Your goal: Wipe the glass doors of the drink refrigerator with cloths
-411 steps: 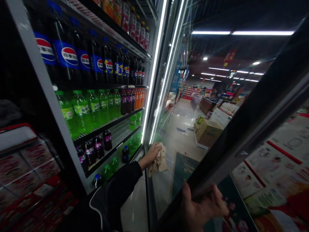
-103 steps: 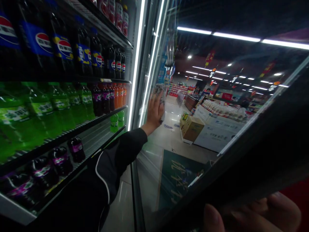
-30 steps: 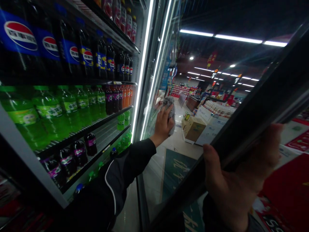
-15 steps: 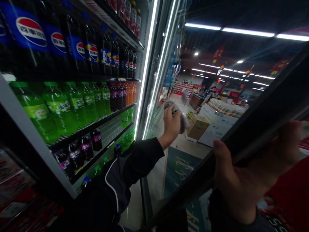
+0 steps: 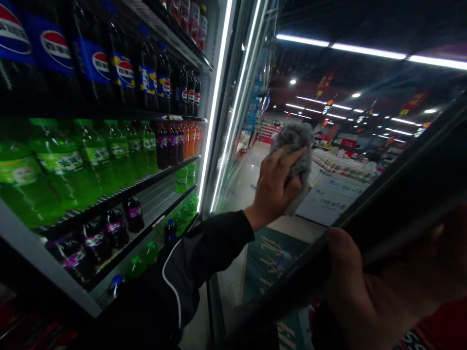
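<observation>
My left hand (image 5: 273,187) is closed on a grey fluffy cloth (image 5: 294,141), held up against the inner glass of an open cooler door (image 5: 268,262). Its fingers lie bent over the cloth, and the dark sleeve reaches across from the lower left. On the right, my right hand (image 5: 372,287) grips the door's black frame (image 5: 379,204), thumb on the near side. Its other fingers are in deep shadow and partly hidden.
Left of the door, cooler shelves hold cola bottles (image 5: 124,70), green soda bottles (image 5: 58,155) and purple-labelled bottles (image 5: 116,226). A lit strip (image 5: 215,107) runs up the cooler edge. Through the glass show white boxes (image 5: 324,194) and a green floor mat (image 5: 270,253).
My left hand has moved the cloth right and up across the glass. My right hand keeps its grip on the frame. The view has shifted slightly, moving the shelves left.
</observation>
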### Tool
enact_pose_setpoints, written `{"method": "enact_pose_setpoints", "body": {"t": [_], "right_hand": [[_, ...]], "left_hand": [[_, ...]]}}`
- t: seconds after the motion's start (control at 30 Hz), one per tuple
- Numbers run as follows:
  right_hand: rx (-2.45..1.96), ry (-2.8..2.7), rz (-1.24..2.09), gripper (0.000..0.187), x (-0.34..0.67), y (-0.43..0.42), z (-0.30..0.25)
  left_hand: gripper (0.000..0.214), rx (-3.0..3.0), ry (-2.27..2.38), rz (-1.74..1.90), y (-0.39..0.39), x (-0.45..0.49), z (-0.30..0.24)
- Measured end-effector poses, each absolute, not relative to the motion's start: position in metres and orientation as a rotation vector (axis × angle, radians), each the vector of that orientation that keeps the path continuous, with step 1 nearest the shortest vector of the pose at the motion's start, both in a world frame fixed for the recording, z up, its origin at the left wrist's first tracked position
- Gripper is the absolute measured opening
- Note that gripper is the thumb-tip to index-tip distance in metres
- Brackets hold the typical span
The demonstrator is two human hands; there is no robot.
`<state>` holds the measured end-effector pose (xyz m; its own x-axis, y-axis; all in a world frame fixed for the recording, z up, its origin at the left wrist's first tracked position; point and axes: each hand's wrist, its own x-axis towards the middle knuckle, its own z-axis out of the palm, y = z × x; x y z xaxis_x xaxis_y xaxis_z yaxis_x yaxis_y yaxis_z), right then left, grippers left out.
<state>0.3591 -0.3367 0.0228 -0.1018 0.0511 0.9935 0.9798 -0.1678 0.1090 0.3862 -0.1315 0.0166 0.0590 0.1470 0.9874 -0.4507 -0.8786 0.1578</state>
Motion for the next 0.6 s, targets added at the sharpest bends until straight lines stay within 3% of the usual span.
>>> {"method": "enact_pose_setpoints", "body": {"t": [0.17,0.33,0.6], "right_hand": [[-1.268,-1.118,-1.260,0.100,0.370,-0.340,0.020],[-1.275,-1.172,-1.355,0.101,0.370,-0.338,0.022],[-1.286,-1.206,-1.337,0.103,0.358,-0.333,0.018]], "left_hand": [[0.054,1.804,-0.150,1.764,-0.072,0.424,-0.008],[0.042,1.675,0.173,1.446,-0.027,0.437,-0.050],[0.030,1.428,0.567,1.319,-0.031,0.428,-0.116]]}}
